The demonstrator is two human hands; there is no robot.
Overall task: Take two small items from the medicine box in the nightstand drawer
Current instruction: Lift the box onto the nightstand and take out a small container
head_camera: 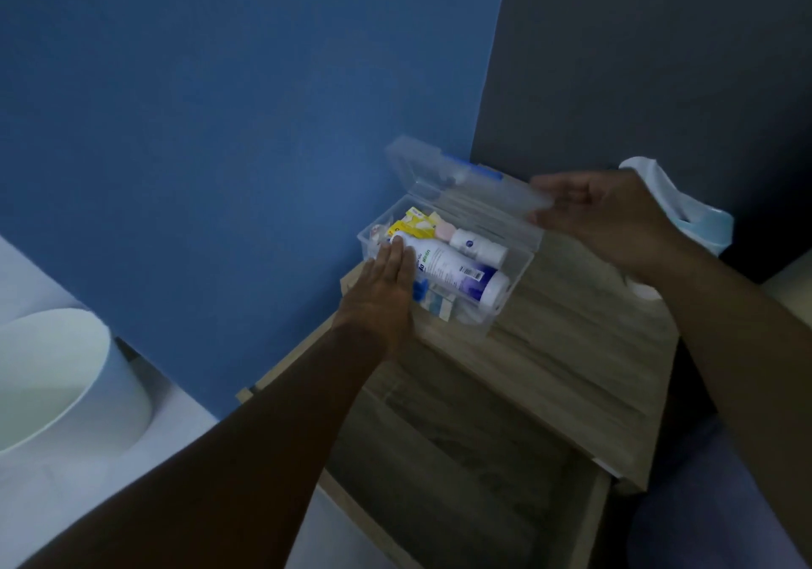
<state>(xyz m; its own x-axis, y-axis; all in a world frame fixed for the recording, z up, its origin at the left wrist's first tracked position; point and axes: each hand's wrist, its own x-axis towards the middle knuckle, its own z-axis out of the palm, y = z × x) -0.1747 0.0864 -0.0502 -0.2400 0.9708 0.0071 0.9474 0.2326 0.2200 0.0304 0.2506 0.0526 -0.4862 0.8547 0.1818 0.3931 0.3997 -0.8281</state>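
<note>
Dim, bluish light; soft motion blur, wide-angle bending at edges; light source perhaps overhead.

Box: clear medicine box (505, 300) on the wooden nightstand (571, 348), lid (461, 186) raised
Left hand (382, 287): flat, fingers on the large white bottle (457, 272) in the box
Right hand (602, 217): pinching the lid's edge
Also inside: small white bottle (476, 245), yellow packet (411, 225)
Drawer (461, 458): open below
</note>
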